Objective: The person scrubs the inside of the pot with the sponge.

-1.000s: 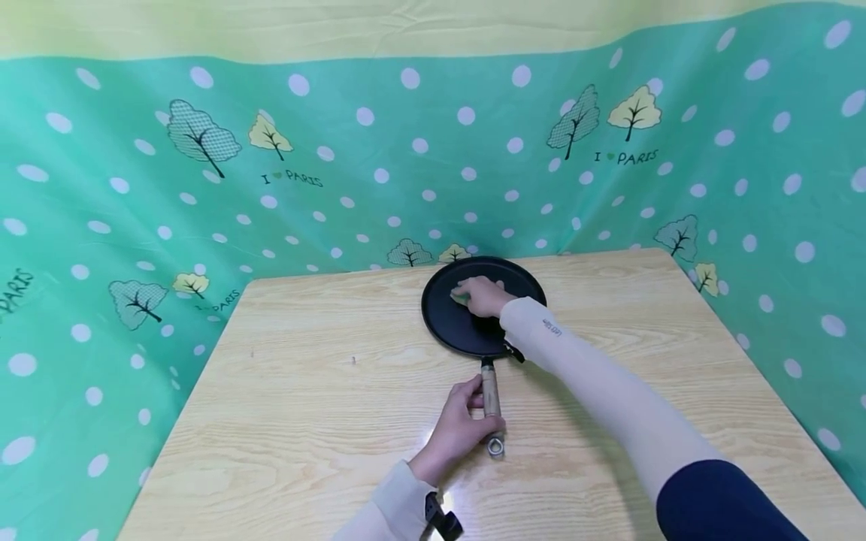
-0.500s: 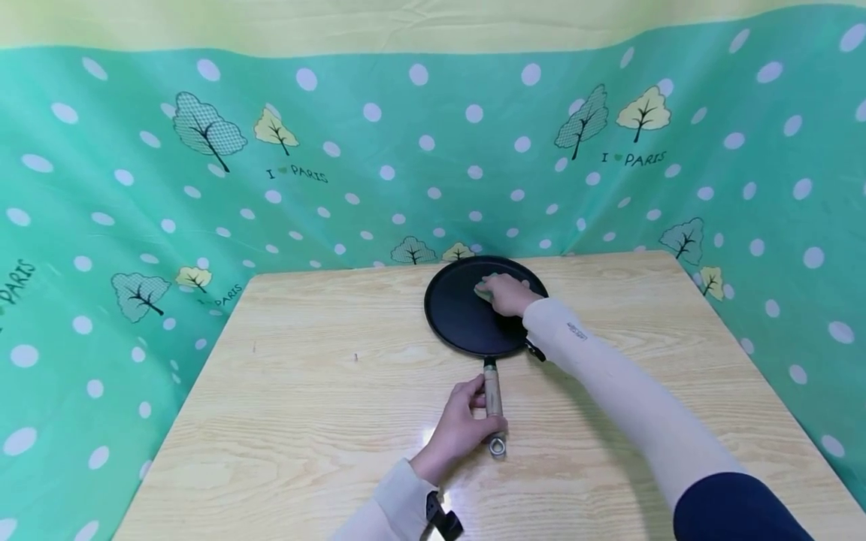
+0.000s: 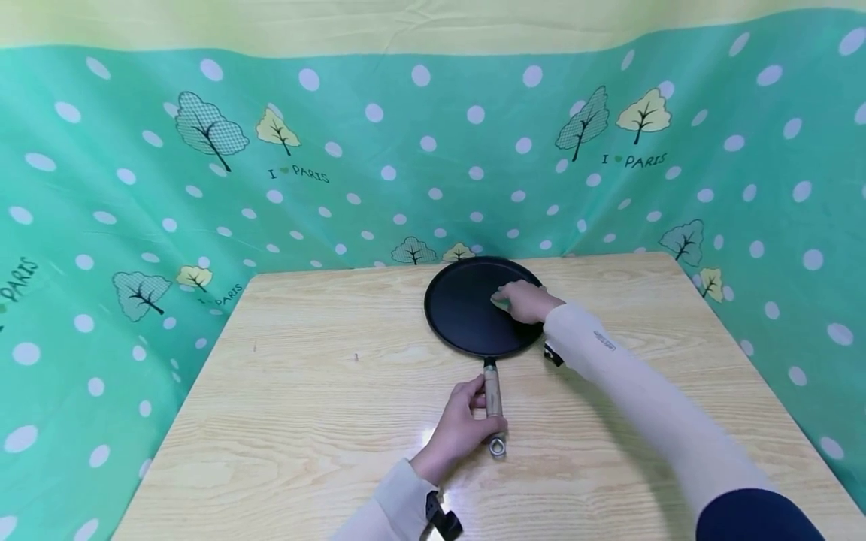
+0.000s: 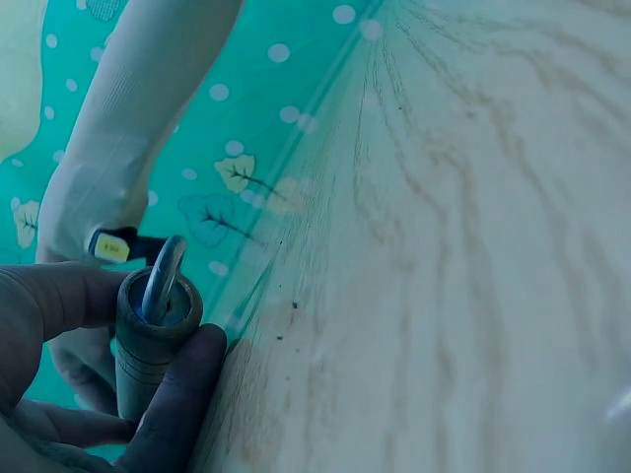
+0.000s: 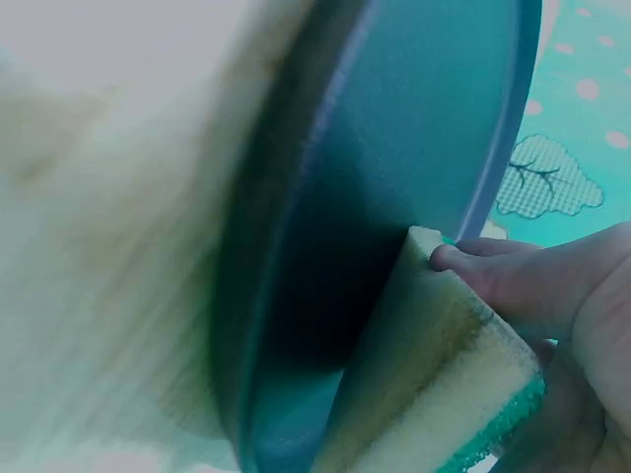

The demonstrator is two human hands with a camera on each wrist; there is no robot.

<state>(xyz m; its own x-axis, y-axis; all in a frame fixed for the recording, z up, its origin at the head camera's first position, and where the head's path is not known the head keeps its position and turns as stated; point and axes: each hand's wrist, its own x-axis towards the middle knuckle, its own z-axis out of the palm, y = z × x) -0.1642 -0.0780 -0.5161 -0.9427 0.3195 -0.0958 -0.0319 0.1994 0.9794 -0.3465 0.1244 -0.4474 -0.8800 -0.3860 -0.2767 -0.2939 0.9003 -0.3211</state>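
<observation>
A round black flat pan [image 3: 467,315] lies at the far side of the wooden table. Its wooden handle [image 3: 493,391] points toward me and ends in a metal hanging ring [image 3: 497,447]. My left hand [image 3: 463,424] grips that handle from the left; the left wrist view shows thumb and fingers around the handle's end [image 4: 156,335]. Over the right part of the pan, my right hand [image 3: 528,300] pinches a sponge. In the right wrist view the sponge [image 5: 424,374], pale yellow with a green scouring side, stands tilted against the pan's inner surface [image 5: 394,148].
The light wood table [image 3: 304,391] reaches back to a green dotted curtain [image 3: 365,180] with tree prints, which also hangs at both sides. A tiny dark mark [image 3: 356,358] shows on the tabletop left of the pan.
My right hand has slid rightward across the pan with the sponge, from near its middle toward its right rim. The left hand keeps its grip on the handle.
</observation>
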